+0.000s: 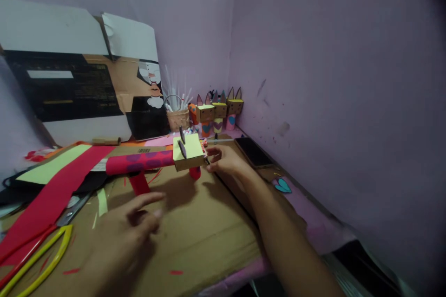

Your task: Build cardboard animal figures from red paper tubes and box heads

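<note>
A paper animal stands on the cardboard sheet (195,241). Its body is a pink tube (139,162) with purple spots, on red legs. At the tube's right end sits a small box head (188,151) with a pale yellow top and two dark ears. My right hand (225,160) is beside the head's right side, fingers curved and apart; whether they touch it I cannot tell. In front of the tube hovers my left hand (127,232), slightly blurred, with its index finger stretched out and nothing in it.
Scissors (59,229) with red and yellow handles lie at left by a red paper strip (52,195). Behind are a basket of sticks (178,119) and several box-headed figures (219,110). A phone (253,151) lies along the right wall. Printed cardboard (80,83) leans at back.
</note>
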`<state>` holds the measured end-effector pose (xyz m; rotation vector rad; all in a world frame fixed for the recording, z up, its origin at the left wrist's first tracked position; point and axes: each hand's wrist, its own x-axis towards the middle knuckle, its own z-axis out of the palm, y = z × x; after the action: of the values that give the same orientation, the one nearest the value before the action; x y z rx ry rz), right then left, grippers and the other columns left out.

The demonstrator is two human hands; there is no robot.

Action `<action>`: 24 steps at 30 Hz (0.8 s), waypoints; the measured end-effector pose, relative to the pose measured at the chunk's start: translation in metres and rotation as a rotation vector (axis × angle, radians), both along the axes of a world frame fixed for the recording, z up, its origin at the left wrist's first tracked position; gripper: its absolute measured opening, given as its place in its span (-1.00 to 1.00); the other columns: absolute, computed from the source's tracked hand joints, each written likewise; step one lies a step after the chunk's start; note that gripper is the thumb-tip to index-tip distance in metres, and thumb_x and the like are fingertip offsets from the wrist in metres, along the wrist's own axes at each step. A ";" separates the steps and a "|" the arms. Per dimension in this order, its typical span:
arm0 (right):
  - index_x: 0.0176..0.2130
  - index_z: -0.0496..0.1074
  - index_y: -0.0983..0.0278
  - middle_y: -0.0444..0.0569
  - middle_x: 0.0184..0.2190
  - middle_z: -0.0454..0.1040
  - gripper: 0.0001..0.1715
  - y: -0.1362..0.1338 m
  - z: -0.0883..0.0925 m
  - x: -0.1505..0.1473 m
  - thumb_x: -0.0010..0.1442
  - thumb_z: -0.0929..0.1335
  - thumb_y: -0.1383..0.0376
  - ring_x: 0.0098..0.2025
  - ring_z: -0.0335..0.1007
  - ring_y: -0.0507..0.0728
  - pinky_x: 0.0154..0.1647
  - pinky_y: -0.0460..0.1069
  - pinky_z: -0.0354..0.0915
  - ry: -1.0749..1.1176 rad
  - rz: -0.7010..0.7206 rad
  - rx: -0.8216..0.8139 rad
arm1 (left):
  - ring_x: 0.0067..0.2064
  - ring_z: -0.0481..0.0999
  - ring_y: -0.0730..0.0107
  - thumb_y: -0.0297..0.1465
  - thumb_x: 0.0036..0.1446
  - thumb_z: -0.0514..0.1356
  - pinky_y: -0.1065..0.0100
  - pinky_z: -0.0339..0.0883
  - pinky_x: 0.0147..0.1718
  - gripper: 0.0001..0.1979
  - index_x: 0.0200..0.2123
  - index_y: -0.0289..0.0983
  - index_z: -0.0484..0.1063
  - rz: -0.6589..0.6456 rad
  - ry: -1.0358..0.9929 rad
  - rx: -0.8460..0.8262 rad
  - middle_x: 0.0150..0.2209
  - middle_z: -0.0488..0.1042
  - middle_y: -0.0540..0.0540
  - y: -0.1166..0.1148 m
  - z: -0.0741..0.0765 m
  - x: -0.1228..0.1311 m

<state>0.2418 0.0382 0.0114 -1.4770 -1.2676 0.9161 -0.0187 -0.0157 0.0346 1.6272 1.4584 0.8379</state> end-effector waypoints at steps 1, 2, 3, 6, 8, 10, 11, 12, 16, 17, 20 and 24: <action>-0.13 0.44 0.37 0.02 -0.24 0.49 -0.35 -0.002 0.003 -0.003 -0.33 0.44 0.57 -0.39 0.36 0.05 -0.38 -0.04 0.32 0.011 0.031 0.002 | -0.68 0.34 0.35 -0.28 -0.11 0.21 0.40 0.19 -0.73 -0.56 -0.09 -0.21 0.41 -0.047 -0.085 -0.104 -0.68 0.38 0.02 0.000 0.000 0.017; -0.09 0.42 0.38 0.03 -0.22 0.48 -0.30 -0.004 0.005 -0.007 -0.33 0.44 0.58 -0.40 0.35 0.03 -0.40 -0.05 0.32 0.020 0.062 0.005 | -0.72 0.29 0.38 -0.35 -0.13 0.21 0.42 0.16 -0.76 -0.45 0.02 -0.25 0.31 -0.074 -0.141 -0.236 -0.72 0.33 0.07 0.002 -0.001 0.033; -0.06 0.40 0.37 0.03 -0.20 0.47 -0.25 -0.006 0.007 -0.010 -0.33 0.44 0.58 -0.41 0.35 0.02 -0.41 -0.07 0.32 0.027 0.091 0.011 | -0.75 0.25 0.43 -0.41 -0.14 0.21 0.44 0.14 -0.77 -0.40 0.06 -0.29 0.25 -0.092 -0.181 -0.321 -0.73 0.31 0.09 0.006 -0.002 0.047; -0.03 0.37 0.32 -0.01 -0.19 0.47 -0.19 -0.008 0.007 -0.016 -0.35 0.44 0.59 -0.44 0.32 -0.01 -0.42 -0.09 0.31 0.035 0.166 0.035 | -0.76 0.25 0.51 -0.45 -0.12 0.22 0.49 0.10 -0.80 -0.44 0.03 -0.31 0.23 -0.119 -0.271 -0.390 -0.64 0.33 0.08 0.019 -0.007 0.077; -0.04 0.38 0.30 -0.04 -0.20 0.47 -0.21 -0.006 0.003 -0.019 -0.34 0.44 0.59 -0.42 0.33 0.00 -0.39 -0.09 0.32 0.034 0.192 0.055 | -0.75 0.26 0.55 -0.43 -0.08 0.22 0.51 0.10 -0.81 -0.49 -0.01 -0.30 0.22 -0.106 -0.302 -0.353 -0.58 0.35 0.08 0.025 -0.011 0.086; -0.05 0.39 0.30 -0.06 -0.24 0.47 -0.23 -0.003 -0.004 -0.020 -0.34 0.45 0.58 -0.37 0.35 0.03 -0.33 -0.07 0.32 0.032 0.202 0.073 | -0.75 0.24 0.58 -0.40 -0.05 0.20 0.52 0.09 -0.82 -0.60 -0.10 -0.30 0.25 -0.083 -0.298 -0.300 -0.57 0.34 0.08 0.028 -0.016 0.090; -0.07 0.40 0.30 -0.07 -0.25 0.48 -0.25 -0.002 -0.007 -0.021 -0.33 0.46 0.57 -0.33 0.37 0.05 -0.30 -0.07 0.32 0.033 0.205 0.082 | -0.76 0.22 0.59 -0.38 -0.04 0.19 0.53 0.06 -0.82 -0.67 -0.16 -0.31 0.28 -0.075 -0.290 -0.278 -0.58 0.33 0.10 0.030 -0.019 0.090; -0.08 0.41 0.29 -0.09 -0.27 0.48 -0.26 0.000 -0.010 -0.022 -0.33 0.47 0.56 -0.30 0.38 0.07 -0.27 -0.06 0.33 0.036 0.210 0.090 | -0.77 0.19 0.61 -0.34 -0.04 0.18 0.53 0.03 -0.83 -0.72 -0.21 -0.31 0.30 -0.073 -0.284 -0.257 -0.61 0.30 0.11 0.031 -0.022 0.090; -0.15 0.44 0.24 -0.11 -0.29 0.50 -0.35 0.003 -0.018 -0.025 -0.31 0.49 0.53 -0.24 0.40 0.10 -0.24 -0.05 0.33 0.057 0.234 0.105 | -0.80 0.06 0.64 -0.22 -0.08 0.18 0.57 -0.12 -0.84 -0.74 -0.35 -0.28 0.32 -0.092 -0.316 -0.253 -0.71 0.18 0.18 0.034 -0.029 0.082; -0.17 0.44 0.24 -0.12 -0.30 0.50 -0.38 0.002 -0.019 -0.026 -0.30 0.49 0.52 -0.25 0.40 0.10 -0.24 -0.06 0.33 0.063 0.238 0.103 | -0.80 0.03 0.65 -0.20 -0.10 0.19 0.57 -0.16 -0.83 -0.73 -0.39 -0.27 0.31 -0.090 -0.337 -0.270 -0.73 0.15 0.19 0.033 -0.030 0.078; -0.27 0.44 0.29 -0.14 -0.38 0.49 -0.58 0.001 -0.018 -0.029 -0.22 0.46 0.50 -0.32 0.41 0.06 -0.28 -0.07 0.33 0.082 0.249 0.081 | -0.78 -0.06 0.69 -0.11 -0.17 0.24 0.58 -0.24 -0.80 -0.65 -0.48 -0.26 0.29 -0.106 -0.381 -0.336 -0.75 0.07 0.20 0.021 -0.025 0.057; -0.34 0.40 0.30 -0.17 -0.50 0.44 -0.72 -0.003 -0.015 -0.032 -0.15 0.42 0.47 -0.46 0.37 0.01 -0.45 -0.12 0.30 0.099 0.248 0.030 | -0.73 -0.02 0.66 0.02 -0.23 0.26 0.56 -0.10 -0.78 -0.56 -0.59 -0.24 0.26 -0.080 -0.302 -0.298 -0.73 0.05 0.15 0.000 -0.010 -0.007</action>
<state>0.2103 0.0352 -0.0034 -1.2533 -1.4054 1.1129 -0.0255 -0.0158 0.0251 1.2674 1.2311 0.7438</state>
